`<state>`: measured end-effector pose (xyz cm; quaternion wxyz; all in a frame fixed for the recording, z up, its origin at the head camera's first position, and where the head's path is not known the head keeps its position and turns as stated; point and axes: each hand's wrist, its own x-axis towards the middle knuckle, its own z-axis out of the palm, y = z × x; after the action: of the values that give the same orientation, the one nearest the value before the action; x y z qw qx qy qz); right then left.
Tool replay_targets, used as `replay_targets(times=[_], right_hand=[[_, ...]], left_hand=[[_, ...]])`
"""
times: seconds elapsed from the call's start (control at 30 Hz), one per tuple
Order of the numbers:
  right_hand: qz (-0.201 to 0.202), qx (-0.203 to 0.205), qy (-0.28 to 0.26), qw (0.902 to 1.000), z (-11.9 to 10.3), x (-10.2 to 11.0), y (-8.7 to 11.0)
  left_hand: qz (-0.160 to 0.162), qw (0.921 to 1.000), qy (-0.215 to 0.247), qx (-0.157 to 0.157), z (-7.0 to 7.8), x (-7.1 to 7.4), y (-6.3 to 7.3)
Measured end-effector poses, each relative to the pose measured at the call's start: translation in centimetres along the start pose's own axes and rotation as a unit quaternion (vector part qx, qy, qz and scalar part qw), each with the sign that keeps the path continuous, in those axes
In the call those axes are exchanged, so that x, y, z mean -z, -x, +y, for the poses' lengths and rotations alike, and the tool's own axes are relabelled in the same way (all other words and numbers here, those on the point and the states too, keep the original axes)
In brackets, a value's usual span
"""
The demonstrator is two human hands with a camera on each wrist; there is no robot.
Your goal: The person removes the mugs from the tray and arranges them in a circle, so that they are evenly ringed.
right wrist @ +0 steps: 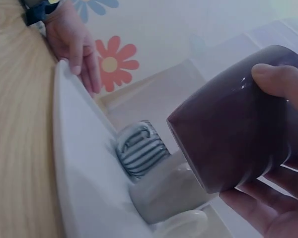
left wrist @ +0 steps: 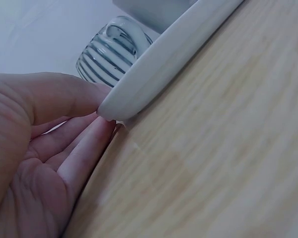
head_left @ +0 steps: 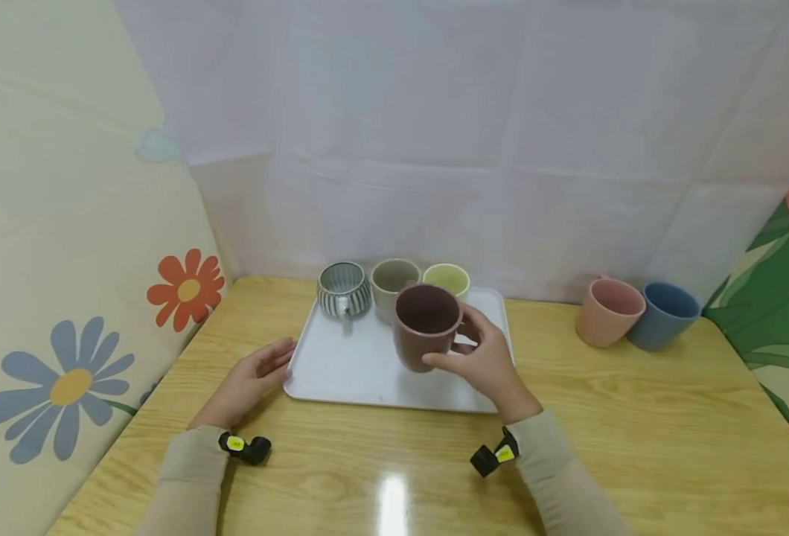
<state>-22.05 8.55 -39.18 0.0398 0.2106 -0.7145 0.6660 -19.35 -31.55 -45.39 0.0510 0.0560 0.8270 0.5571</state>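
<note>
My right hand [head_left: 484, 361] holds a dark maroon mug [head_left: 414, 344] by its handle side, thumb against its near wall. The mug is raised over a white tray [head_left: 334, 376], its base apart from the tray in the right wrist view. At the tray's left edge, my left hand [head_left: 250, 380] pinches the rim between thumb and fingers, as the left wrist view shows. Along the tray's back stand a striped glass mug [head_left: 343, 299], a grey-beige mug [head_left: 382, 301] and a yellow-green cup [head_left: 449, 277], partly hidden by the maroon mug.
A pink mug [head_left: 605, 320] and a blue cup [head_left: 662, 316] stand side by side at the wooden table's [head_left: 636, 439] back right. Behind the table hangs a pale cloth [head_left: 394, 126]. Flower-patterned cloth [head_left: 73, 223] borders the left side.
</note>
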Motion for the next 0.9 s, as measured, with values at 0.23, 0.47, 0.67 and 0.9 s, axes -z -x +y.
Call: replay_targets(times=[0.23, 0.47, 0.67, 0.9], right_hand=[[0.049, -0.017, 0.02, 0.9984, -0.4, 1.9, -0.4], [0.079, -0.031, 0.044, 0.9954, -0.9, 4.1, -0.7], [0.099, -0.046, 0.062, 0.9921, -0.7, 6.0, -0.7], [0.118, -0.077, 0.08, 0.9868, 0.3, 8.3, -0.4]], left_hand=[[-0.001, 1.0, -0.005, -0.005, 0.2, -0.1, 0.1], [-0.001, 0.9999, -0.01, -0.006, 0.5, 0.0, 0.1], [-0.006, 0.9999, 0.01, -0.008, 0.7, 0.0, 0.3], [-0.004, 0.9999, 0.008, -0.007, 0.9, -0.1, 0.5]])
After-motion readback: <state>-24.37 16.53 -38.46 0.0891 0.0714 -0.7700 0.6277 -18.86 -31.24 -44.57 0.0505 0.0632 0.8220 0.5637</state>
